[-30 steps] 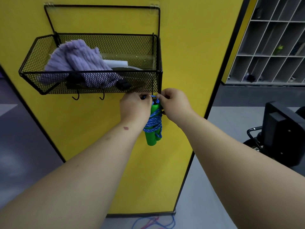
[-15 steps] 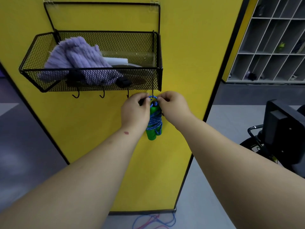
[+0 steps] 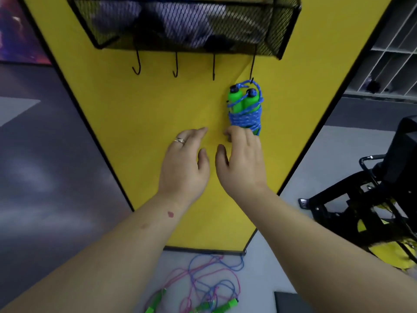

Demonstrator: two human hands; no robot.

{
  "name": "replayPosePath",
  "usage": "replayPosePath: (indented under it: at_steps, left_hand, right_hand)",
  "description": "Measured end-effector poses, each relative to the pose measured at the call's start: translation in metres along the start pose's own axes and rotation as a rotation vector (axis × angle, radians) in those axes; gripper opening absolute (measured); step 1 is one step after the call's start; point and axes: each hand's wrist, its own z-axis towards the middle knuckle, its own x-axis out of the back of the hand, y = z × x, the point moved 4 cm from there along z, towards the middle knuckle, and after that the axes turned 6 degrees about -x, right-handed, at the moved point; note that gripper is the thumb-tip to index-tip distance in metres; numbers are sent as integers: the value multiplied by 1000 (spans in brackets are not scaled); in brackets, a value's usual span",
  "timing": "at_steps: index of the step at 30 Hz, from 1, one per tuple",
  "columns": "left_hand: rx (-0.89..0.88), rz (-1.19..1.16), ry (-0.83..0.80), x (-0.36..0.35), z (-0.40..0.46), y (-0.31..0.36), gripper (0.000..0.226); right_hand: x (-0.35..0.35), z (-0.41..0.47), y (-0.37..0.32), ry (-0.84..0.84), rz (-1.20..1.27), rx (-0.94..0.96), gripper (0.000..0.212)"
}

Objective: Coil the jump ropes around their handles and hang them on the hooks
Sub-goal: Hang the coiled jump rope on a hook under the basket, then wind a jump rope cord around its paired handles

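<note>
At twelve o'clock I see a black wire-mesh basket (image 3: 286, 30) mounted on a yellow panel (image 3: 144, 123), with purple fabric (image 3: 180, 21) bundled inside it. At two o'clock stands a pale cubby shelf (image 3: 392, 55); at four o'clock, dark framed equipment (image 3: 370, 199) sits on the grey floor (image 3: 45, 177).

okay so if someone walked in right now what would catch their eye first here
Most likely the blue jump rope coiled round its green handles, hanging from the rightmost black hook on the bright yellow panel. Next, the loose pink and blue ropes tangled on the floor at the panel's foot.
</note>
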Motion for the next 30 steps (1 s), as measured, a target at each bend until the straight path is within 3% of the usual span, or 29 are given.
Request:
replayPosePath:
  at_steps: [5,12,18,30]
  left_hand:
    - [40,153,-131,-24,-98,-71,55]
    - [164,313,-317,-105,-262,-173,69]
    - [267,396,-471,-202,-411,-249,78]
    - [431,459,-917,-346,-642,-376,86]
  right_hand:
    - [-78,-96,27,-222,-67,-12,50]
    - [-198,-252,98,-500,-163,-53,64]
    - [-295,-389,184,-625,-287,-23,69]
    - [-426,-608,358,-1026,-527,-186,71]
